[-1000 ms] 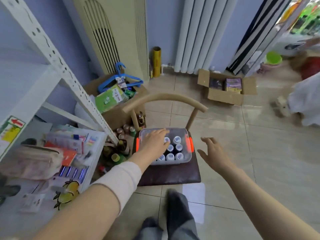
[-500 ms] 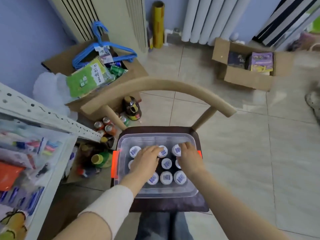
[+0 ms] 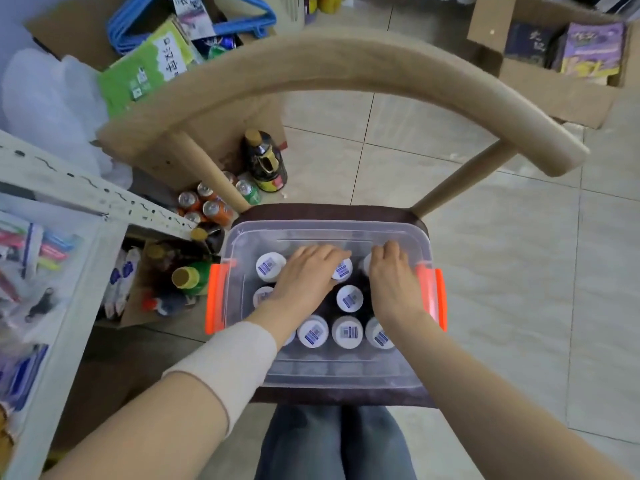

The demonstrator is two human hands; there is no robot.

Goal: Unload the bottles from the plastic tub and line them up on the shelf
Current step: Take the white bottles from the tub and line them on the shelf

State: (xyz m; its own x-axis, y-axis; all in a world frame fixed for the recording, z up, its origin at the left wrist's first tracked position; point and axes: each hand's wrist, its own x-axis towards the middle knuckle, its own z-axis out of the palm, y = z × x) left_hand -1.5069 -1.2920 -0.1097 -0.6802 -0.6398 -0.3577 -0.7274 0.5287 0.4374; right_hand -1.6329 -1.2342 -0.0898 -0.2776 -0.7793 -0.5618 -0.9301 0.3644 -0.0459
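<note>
A clear plastic tub (image 3: pixel 346 233) with orange latches sits on a dark chair seat. Inside stand several dark bottles with white caps and barcode stickers, such as one near the front (image 3: pixel 347 331). My left hand (image 3: pixel 304 277) lies over the caps in the back middle, fingertips touching one cap (image 3: pixel 342 270); whether it grips anything is hidden. My right hand (image 3: pixel 391 278) curls down around the back right bottle (image 3: pixel 365 262) by the right latch. The white metal shelf (image 3: pixel 86 199) stands to the left of the chair.
The chair's curved wooden backrest (image 3: pixel 346 64) arches over the tub's far side. Cans (image 3: pixel 211 207) and a dark jug (image 3: pixel 265 161) stand on the floor between shelf and chair. Cardboard boxes sit at back left (image 3: pixel 166 147) and back right (image 3: pixel 540 88). Tiled floor (image 3: pixel 519 271) lies to the right.
The view has closed in on the tub. My right hand came from beside the tub onto the back right bottle. My left hand stayed over the caps and shifted toward the back.
</note>
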